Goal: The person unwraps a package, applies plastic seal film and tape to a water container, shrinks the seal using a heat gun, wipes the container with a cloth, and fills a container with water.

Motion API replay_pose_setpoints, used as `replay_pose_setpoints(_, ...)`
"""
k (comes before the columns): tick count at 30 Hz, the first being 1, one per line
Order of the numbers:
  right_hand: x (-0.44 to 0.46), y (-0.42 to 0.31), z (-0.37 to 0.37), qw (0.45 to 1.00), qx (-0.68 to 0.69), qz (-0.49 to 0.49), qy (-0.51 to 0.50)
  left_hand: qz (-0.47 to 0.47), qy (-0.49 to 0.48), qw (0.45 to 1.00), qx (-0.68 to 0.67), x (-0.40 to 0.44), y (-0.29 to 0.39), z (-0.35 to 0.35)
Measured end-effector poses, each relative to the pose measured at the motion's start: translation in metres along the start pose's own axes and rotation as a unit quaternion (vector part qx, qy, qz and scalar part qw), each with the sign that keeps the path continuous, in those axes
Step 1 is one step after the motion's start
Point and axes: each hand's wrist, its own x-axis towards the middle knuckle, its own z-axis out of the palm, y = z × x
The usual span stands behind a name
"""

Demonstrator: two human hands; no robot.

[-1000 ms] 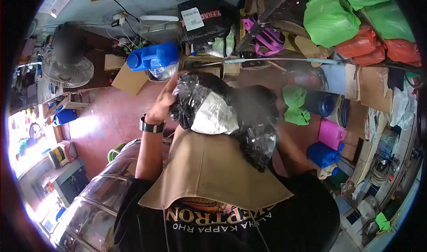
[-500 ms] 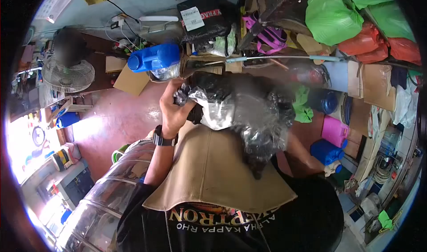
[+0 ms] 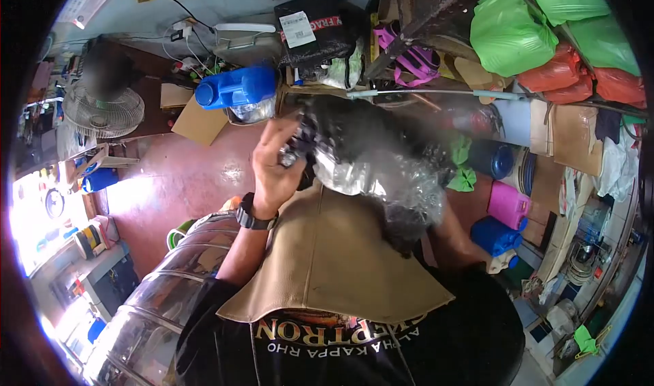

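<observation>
My left hand (image 3: 278, 164) is clamping the left end of a crumpled black plastic bundle (image 3: 357, 130), holding it before me above a tan cloth (image 3: 313, 263). The bundle is covering my right hand, so I cannot tell its grip; only my right forearm (image 3: 455, 239) is showing. A pale patch (image 3: 337, 173) on the plastic is blurring past reading. My black shirt (image 3: 463, 318) is showing "ALPHA KAPPA RHO" below a partly covered "EPTRON". Farther off, a black parcel (image 3: 317, 52) is displaying "FRAG", its white label (image 3: 297, 29) too small to read.
</observation>
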Motion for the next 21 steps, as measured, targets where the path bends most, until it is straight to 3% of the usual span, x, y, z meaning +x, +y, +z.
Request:
replay_pose_setpoints(1,0.003,0.002,-0.001,1.000,0.000,0.000,0.000,0.024,-0.022,0.999,0.027,-0.001,0.002,0.002)
replay_pose_setpoints(4,0.005,0.000,0.021,1.000,0.002,-0.011,0.009,-0.036,-0.130,0.991,0.017,0.001,0.001,-0.004)
replay_pose_setpoints(5,0.005,-0.003,0.033,1.000,-0.001,-0.019,0.015,-0.032,-0.124,0.992,0.017,0.002,0.004,-0.001)
replay_pose_setpoints(7,0.003,-0.005,0.053,1.000,0.002,-0.021,0.021,-0.022,-0.100,0.984,0.147,-0.007,0.015,0.008)
replay_pose_setpoints(11,-0.004,-0.005,0.050,1.000,0.004,-0.013,0.018,0.003,-0.042,0.977,0.211,-0.013,0.006,0.011)
replay_pose_setpoints(17,-0.008,-0.004,0.005,0.999,-0.012,0.019,-0.025,0.039,0.000,0.992,0.116,-0.014,-0.008,0.012)
replay_pose_setpoints(19,-0.006,-0.003,0.006,0.999,-0.013,0.022,-0.031,0.051,-0.013,0.993,0.108,-0.015,0.001,0.006)
replay_pose_setpoints(21,-0.004,-0.004,0.009,0.999,-0.015,0.021,-0.033,0.039,-0.096,0.992,0.077,-0.006,0.020,-0.003)
